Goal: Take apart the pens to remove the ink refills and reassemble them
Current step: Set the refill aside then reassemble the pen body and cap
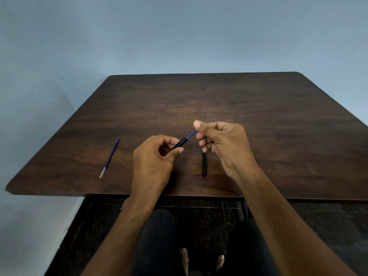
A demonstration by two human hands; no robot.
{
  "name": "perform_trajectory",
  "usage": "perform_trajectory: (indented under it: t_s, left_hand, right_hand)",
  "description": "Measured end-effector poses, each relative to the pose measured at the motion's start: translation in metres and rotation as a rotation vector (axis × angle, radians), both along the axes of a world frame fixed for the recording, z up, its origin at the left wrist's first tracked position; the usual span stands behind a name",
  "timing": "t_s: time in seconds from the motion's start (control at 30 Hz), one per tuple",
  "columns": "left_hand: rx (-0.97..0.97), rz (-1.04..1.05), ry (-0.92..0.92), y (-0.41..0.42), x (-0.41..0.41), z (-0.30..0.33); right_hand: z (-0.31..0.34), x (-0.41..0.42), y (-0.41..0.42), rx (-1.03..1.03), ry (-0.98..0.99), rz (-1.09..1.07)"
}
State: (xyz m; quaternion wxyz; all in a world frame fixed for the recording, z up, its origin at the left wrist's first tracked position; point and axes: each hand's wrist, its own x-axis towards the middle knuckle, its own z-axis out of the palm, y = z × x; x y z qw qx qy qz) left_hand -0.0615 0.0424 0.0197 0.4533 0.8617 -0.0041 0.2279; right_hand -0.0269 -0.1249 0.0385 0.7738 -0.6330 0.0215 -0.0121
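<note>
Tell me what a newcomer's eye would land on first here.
First, the two hands mid-table: the left hand grips a black pen barrel while the right hand pinches a purple refill sticking out of it. Then the loose refill lying far left on the dark wooden table, and a black pen part below the right hand.

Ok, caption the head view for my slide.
Left hand holds black pen barrel; right hand pinches its purple refill.
</note>
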Motion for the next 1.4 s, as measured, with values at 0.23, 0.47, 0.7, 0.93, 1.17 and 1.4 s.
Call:
perform_trajectory:
  t_s: [0.23,0.47,0.7,0.93,1.17,1.4]
  left_hand:
    - [-0.037,0.107,0.001,0.033,0.004,-0.002]
    - [0.001,0.198,0.01,0.047,0.009,-0.006]
    - [-0.055,0.171,-0.016,0.05,0.01,-0.013]
    - [-0.04,0.155,-0.029,0.054,0.011,-0.019]
    - [-0.031,0.122,-0.039,0.055,0.011,-0.024]
    - [0.058,0.077,-0.015,0.055,0.012,-0.025]
  right_hand:
    - [-0.004,0.007,0.007,-0.136,0.006,-0.006]
    - [-0.004,0.012,0.029,-0.587,-0.085,0.065]
    - [-0.001,0.008,0.051,-0.973,-0.197,0.286]
    - [-0.002,0.004,0.06,-1.222,-0.355,0.507]
    - [-0.012,0.004,0.052,-1.042,-0.447,0.219]
    - [-0.016,0.014,0.025,-0.534,-0.383,-0.079]
